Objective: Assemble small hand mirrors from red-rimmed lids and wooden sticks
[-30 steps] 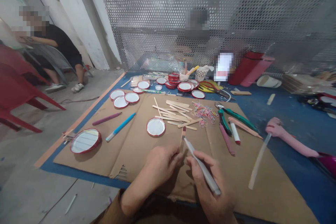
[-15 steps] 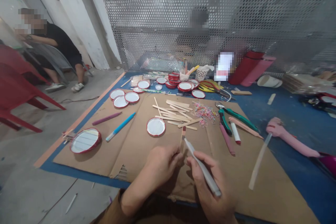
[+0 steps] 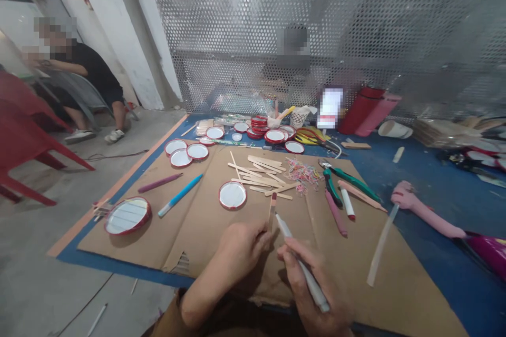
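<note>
Since the earlier frame, the rear of the grey marker has dropped nearer the body and its nib has drawn back slightly along the wooden stick. Left hand has its thumb and fingers closed on that stick's lower part; the dark red end projects beyond the fingertips, above the cardboard. Right hand grips the marker between thumb and fingers, nib just beside the stick; I cannot tell whether they touch.
</note>
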Motion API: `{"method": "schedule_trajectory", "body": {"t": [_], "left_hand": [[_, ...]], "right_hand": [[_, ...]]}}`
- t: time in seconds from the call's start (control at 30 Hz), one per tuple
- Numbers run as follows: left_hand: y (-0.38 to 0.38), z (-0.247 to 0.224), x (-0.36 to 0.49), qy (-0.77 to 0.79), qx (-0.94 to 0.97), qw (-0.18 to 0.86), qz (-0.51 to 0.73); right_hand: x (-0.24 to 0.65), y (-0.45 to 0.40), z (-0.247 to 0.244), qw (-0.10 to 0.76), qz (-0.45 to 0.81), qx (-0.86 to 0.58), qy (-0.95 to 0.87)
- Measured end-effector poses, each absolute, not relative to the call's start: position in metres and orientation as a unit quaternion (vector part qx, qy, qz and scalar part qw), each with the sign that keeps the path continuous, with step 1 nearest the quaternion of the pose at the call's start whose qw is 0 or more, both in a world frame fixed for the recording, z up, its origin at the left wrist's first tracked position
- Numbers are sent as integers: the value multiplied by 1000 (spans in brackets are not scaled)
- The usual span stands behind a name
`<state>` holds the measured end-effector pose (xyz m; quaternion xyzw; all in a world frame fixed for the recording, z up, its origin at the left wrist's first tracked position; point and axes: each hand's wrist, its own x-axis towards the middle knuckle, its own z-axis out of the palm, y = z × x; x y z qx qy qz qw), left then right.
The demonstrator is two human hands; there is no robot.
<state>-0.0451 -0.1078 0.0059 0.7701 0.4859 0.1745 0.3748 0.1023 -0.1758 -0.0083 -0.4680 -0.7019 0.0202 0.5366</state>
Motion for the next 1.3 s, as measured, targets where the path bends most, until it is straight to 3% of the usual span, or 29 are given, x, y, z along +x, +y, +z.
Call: {"method": "schedule_trajectory", "body": {"t": [0.2,0.37,0.47,0.63,0.8,0.93,1.17,1.3], "left_hand": [[-103,3,-45,488,762,384,182],[-102,0,-42,486,749,395,216],[-102,-1,-41,478,728,413,265],[-102,-1,-41,452,643,529,321],[-102,2,-47,380,607,567,408],[-102,4,-46,382,600,585,389],[-99,-1,-43,396,568,594,408],[-97,-3,-42,410,557,603,398]], "right_hand": [[114,-177,10,457,-56,-383,-801],[126,-174,53,399,-120,-388,-822],[132,-156,68,383,-97,-383,-835],[139,-104,42,449,-130,-427,-774],[134,-89,22,337,-122,-435,-826],[125,-94,17,274,-135,-413,-858],[133,-109,20,300,-104,-438,-841],[160,-184,-1,403,-79,-457,-789]]}}
